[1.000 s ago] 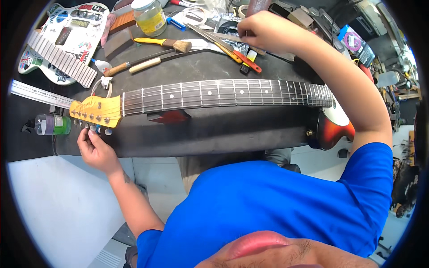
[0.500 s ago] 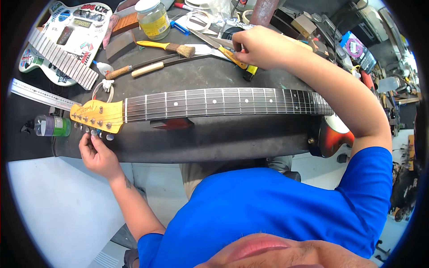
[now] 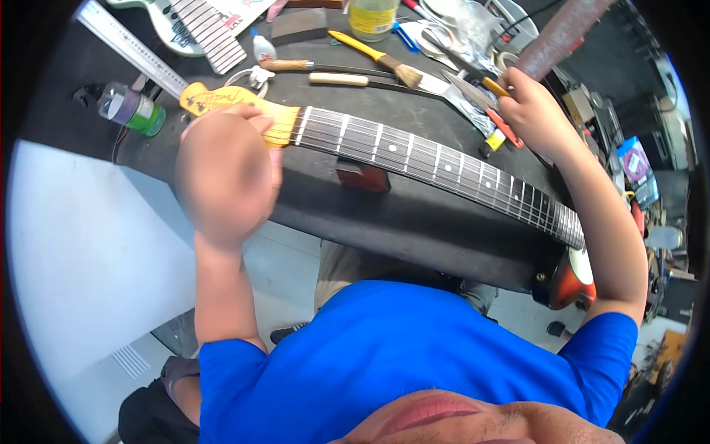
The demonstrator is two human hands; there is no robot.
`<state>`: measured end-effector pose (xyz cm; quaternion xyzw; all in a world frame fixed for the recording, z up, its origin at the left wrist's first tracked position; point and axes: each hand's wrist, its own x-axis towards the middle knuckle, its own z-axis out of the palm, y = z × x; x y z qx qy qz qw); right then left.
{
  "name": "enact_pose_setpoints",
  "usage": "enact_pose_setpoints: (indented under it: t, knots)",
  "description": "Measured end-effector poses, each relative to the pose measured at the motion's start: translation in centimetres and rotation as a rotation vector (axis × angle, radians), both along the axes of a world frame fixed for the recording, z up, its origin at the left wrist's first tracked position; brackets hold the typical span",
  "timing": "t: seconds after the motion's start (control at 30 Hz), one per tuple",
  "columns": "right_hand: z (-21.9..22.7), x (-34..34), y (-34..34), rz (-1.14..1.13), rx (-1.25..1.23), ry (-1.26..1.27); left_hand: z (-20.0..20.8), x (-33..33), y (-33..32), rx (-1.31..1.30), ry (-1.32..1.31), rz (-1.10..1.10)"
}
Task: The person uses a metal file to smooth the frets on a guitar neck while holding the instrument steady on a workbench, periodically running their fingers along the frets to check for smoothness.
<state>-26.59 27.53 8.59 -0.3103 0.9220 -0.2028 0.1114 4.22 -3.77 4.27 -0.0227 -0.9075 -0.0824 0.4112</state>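
I see the left hand [image 3: 225,177] blurred, raised over the yellow headstock [image 3: 222,103] near the table [image 3: 414,222] front edge; finger grip unclear. Right hand [image 3: 536,111] fingers close on a yellow-handled tool [image 3: 494,89].

Left hand [image 3: 225,174] is now off the tuners, raised in front of the yellow headstock [image 3: 237,111] and blurred. Right hand [image 3: 536,111] now grips the yellow-handled tool [image 3: 494,87], lifted from among the bench tools.
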Motion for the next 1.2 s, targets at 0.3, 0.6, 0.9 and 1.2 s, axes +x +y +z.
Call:
enact_pose_setpoints:
  t: [0.3,0.6,0.9,1.2]
  knots:
    - [3.9,8.5,1.4,0.522,-0.059,0.166,-1.9,-1.4,-0.5,-0.007,0.017,0.001]
    - [3.8,9.5,-3.1,0.823,-0.037,0.181,-5.3,-2.4,0.2,-0.098,0.185,0.117]
    - [1.6,8.9,-4.1,0.762,-0.204,0.169,-6.1,-2.8,-0.2,-0.024,0.227,0.114]
    - [2.1,9.5,-4.2,0.790,-0.203,0.197,-6.3,-3.3,0.0,-0.001,0.265,0.107]
